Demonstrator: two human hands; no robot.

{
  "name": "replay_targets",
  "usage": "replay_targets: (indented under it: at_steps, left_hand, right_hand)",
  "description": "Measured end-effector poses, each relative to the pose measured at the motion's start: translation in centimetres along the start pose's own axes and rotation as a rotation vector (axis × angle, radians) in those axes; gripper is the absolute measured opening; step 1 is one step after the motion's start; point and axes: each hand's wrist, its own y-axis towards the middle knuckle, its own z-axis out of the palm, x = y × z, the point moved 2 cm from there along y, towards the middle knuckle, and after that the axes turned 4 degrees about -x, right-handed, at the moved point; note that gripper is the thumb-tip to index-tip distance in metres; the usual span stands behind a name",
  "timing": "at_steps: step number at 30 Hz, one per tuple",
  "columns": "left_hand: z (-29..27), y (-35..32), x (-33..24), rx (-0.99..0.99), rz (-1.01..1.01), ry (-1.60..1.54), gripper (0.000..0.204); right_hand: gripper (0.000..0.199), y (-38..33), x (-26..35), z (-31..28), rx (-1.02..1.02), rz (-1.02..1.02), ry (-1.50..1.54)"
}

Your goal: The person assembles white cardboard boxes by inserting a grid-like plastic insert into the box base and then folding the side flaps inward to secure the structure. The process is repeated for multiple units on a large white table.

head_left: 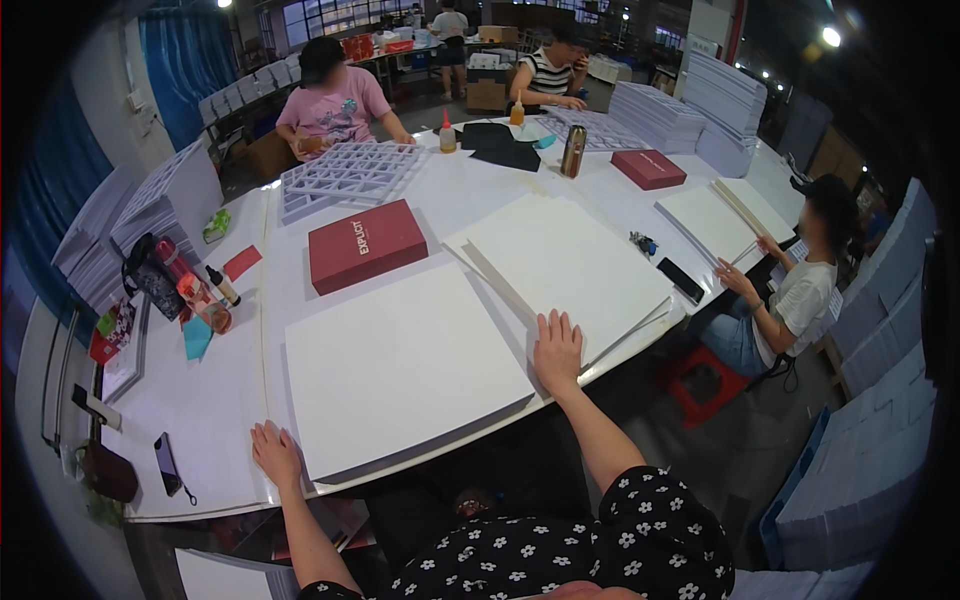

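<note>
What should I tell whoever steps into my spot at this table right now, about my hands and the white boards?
Left hand: open, flat on the table at the near-left corner of the near stack of white boards.
Right hand: open, palm down on the near edge of the second stack of white boards, to the right.
Neither hand grips anything.
Red box lies closed behind the near stack; glue bottles stand at the left; a phone lies near the left hand.
Done: both stacks lie flat and squared. Left: no board lifted or glued yet, as far as can be seen.
</note>
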Motion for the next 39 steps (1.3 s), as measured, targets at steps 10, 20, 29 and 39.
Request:
replay_targets:
  at_steps: [10,20,29,39]
  left_hand:
    - [0.0,0.0,0.1,-0.013,0.011,0.005,0.046]
    - [0.4,0.0,0.4,-0.030,0.033,0.011,0.045]
    - [0.2,-0.2,0.5,-0.024,0.015,0.002,0.046]
    - [-0.4,-0.2,-0.2,-0.056,-0.002,-0.043,0.046]
  right_hand:
    - [0.055,-0.1,0.0,-0.2,0.000,0.006,0.040]
    - [0.055,-0.1,0.0,-0.1,0.012,0.010,0.033]
    - [0.056,0.1,0.1,-0.2,0.039,0.020,0.040]
    - [0.056,-0.1,0.1,-0.1,0.078,0.009,0.031]
